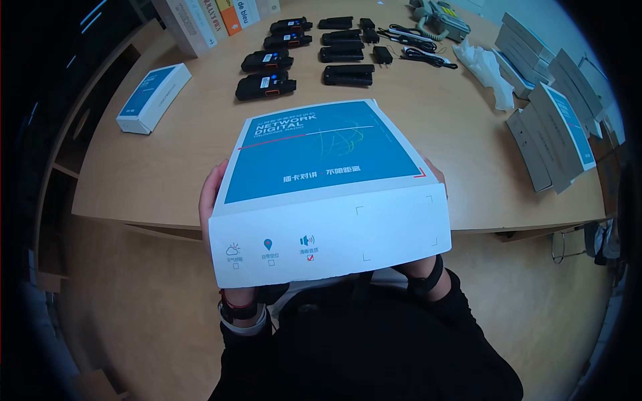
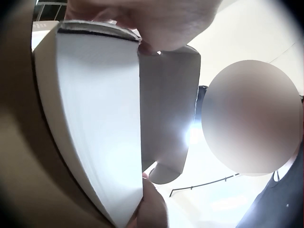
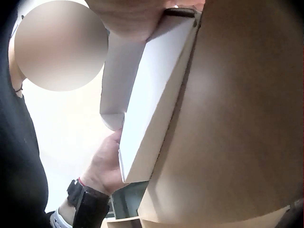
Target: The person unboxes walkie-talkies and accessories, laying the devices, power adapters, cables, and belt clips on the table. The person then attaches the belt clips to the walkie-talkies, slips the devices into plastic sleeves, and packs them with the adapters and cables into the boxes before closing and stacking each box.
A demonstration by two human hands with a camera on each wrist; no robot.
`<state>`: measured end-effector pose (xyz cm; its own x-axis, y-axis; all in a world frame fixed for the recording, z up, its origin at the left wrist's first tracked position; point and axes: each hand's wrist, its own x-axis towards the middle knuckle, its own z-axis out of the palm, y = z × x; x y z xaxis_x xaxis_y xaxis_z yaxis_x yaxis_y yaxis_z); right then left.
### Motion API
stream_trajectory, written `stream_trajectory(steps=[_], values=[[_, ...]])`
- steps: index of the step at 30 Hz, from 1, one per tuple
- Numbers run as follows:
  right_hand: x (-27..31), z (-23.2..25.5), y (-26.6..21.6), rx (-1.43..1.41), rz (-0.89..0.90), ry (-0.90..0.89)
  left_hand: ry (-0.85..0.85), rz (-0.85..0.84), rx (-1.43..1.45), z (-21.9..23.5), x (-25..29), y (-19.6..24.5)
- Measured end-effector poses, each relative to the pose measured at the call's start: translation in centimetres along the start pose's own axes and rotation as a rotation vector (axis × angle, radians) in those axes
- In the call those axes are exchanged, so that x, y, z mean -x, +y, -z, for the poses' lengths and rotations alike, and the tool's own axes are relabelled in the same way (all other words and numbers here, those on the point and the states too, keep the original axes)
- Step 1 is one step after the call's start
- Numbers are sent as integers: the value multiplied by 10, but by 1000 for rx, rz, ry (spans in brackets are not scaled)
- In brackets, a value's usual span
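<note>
Fingers of both the left hand [image 1: 210, 194] and right hand [image 1: 438, 178] grip the box [image 1: 321, 160] at its sides; in the head view it hides most of each hand and part of the table [image 1: 134, 190]'s near edge. Beyond lie radios [image 1: 266, 85]; the books [image 1: 210, 27] are cut off above. Left wrist view: the top border crops the left hand, beside a jutting flap [image 2: 168, 104]. Right wrist view: the right hand is cropped above; the left fingertips vanish behind the box.

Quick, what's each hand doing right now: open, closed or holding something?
Left hand: holding the large blue-and-white box by its left side.
Right hand: holding the same box by its right side.
</note>
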<state>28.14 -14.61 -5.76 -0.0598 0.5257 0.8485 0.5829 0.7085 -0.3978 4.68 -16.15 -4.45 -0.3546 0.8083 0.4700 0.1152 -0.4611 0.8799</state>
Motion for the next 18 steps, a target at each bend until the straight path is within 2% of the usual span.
stream_trajectory(steps=[2,3,4,5,7,8,11,12,14,15,16,18], values=[[-1,0,-1,-5,6,8,3,72,112,1,0,0],[-3,2,-3,-24,-67,6,9,71,109,6,-2,3],[-5,5,-5,-42,-140,5,-73,-86,-135,14,-6,8],[-10,8,-3,-46,-141,3,-156,-241,-378,19,-8,14],[-20,14,3,-3,-5,-48,-172,-278,-371,19,-17,22],[-22,16,1,-6,-2,-49,-188,-319,-359,17,-23,24],[-24,21,-2,-172,-268,-116,-127,-476,-529,13,-38,30],[-25,24,-1,-173,-267,-115,-133,-531,-590,12,-43,36],[-32,28,2,-157,-246,-185,-161,-560,-664,22,-54,39],[-37,25,1,-279,-275,-84,-189,-589,-739,27,-59,41],[-44,34,-6,-237,-295,-116,-187,-592,-737,28,-62,45],[-49,47,-2,-205,-218,-169,-302,-414,-756,31,-68,53]])
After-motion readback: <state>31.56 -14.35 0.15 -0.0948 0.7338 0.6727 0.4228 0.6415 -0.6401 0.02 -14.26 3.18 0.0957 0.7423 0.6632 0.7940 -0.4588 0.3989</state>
